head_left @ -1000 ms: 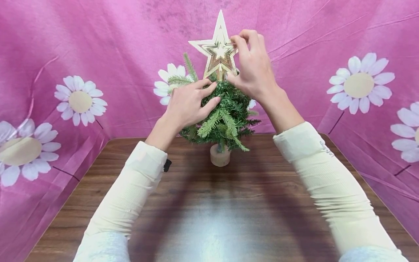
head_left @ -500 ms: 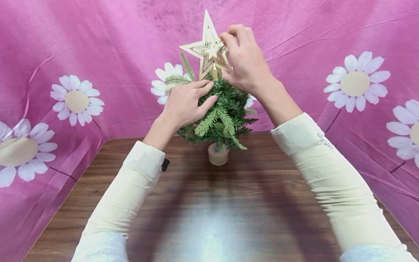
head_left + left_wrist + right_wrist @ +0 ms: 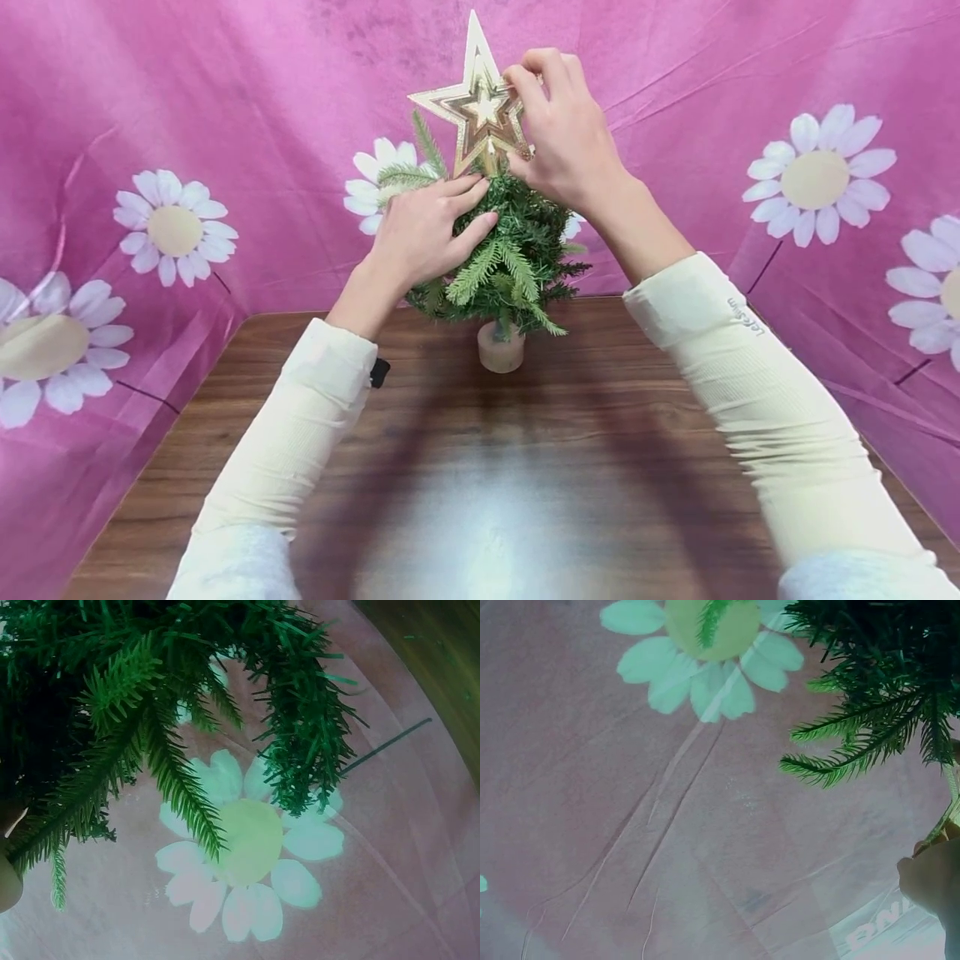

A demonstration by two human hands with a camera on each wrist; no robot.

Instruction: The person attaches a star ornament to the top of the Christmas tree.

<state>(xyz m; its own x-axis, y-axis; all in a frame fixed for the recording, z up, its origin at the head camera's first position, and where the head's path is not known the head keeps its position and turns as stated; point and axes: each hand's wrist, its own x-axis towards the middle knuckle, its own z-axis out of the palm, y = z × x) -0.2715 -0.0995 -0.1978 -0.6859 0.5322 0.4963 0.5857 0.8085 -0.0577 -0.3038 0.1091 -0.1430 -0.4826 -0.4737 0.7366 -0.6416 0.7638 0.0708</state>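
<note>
A small artificial Christmas tree point(image 3: 510, 258) with a pale round base point(image 3: 501, 348) stands upright near the table's back edge. At its top is a gold star tree topper point(image 3: 468, 104), leaning slightly left. My right hand point(image 3: 573, 137) grips the star's right side, thumb low by its stem and fingers at the right point. My left hand point(image 3: 427, 225) holds the upper left of the tree, thumb in front and fingers just below the star. The star's stem is partly hidden among needles. Green branches point(image 3: 150, 727) fill the top of the left wrist view; in the right wrist view the fingers point(image 3: 930, 877) show at the edge.
The brown wood-grain table point(image 3: 480, 467) extends toward me from the tree. A pink cloth point(image 3: 300, 100) printed with white daisies hangs behind and along both sides. Light green sprigs point(image 3: 420, 158) stick out at the tree's upper left.
The star has shifted left over the treetop and tipped slightly left, with my right hand moving along. My left hand stays at the tree. The head view has shifted a little.
</note>
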